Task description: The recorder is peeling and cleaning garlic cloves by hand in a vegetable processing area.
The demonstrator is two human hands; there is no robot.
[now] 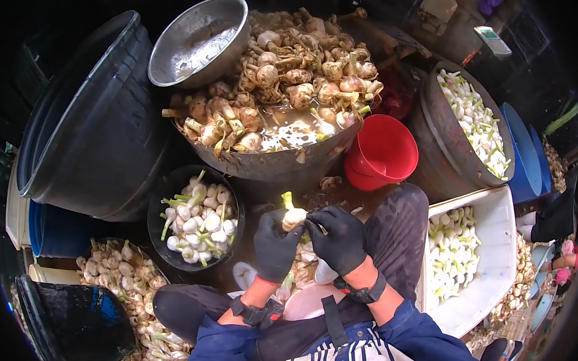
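Both of my hands wear black gloves and meet over my lap. My left hand (pixel 275 247) is closed around a garlic bulb (pixel 293 219), whose short green stem points up and away from me. Against the bulb's right side, my right hand (pixel 339 239) has its fingers pinched together; whatever they grip is too small to make out. Below the hands, a pale pinkish basin (pixel 306 304) sits between my legs, with garlic stems and skins beside it. Cleaned white garlic bulbs (pixel 200 222) fill a black bowl to the left of my left hand.
Ahead stands a big tub (pixel 270 161) heaped with muddy garlic, a metal bowl (pixel 195 44) on its rim. A red bucket (pixel 380 152) is beside it. White garlic lies in a white tub (pixel 491 267) at right. Large dark barrels (pixel 104 121) and more garlic (pixel 127 276) are left.
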